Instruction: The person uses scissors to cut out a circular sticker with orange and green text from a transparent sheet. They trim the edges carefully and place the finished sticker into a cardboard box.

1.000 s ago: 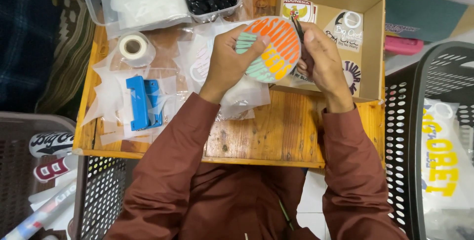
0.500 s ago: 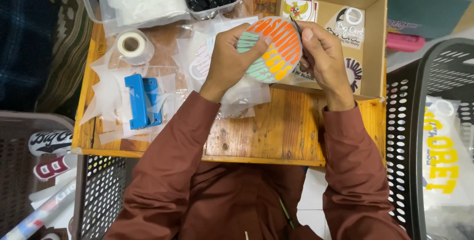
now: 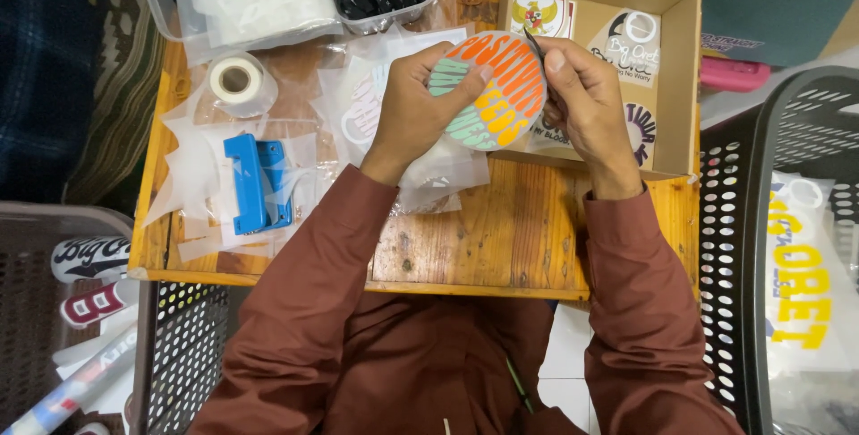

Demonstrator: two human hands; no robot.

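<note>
Barely shifted since earlier, both hands hold the round orange sticker [image 3: 492, 90] above the counter [image 3: 501, 229]: left hand [image 3: 416, 104] closed on its edge, right hand [image 3: 582, 99] pinching dark tweezers [image 3: 534, 44] at its rim.

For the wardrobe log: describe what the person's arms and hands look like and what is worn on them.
Both arms wear long, loose reddish-brown sleeves of plain cloth, creased at the elbows and ending at the wrists. The left hand and right hand are bare: no gloves, and no rings, watch or bracelet show in this view.
</note>
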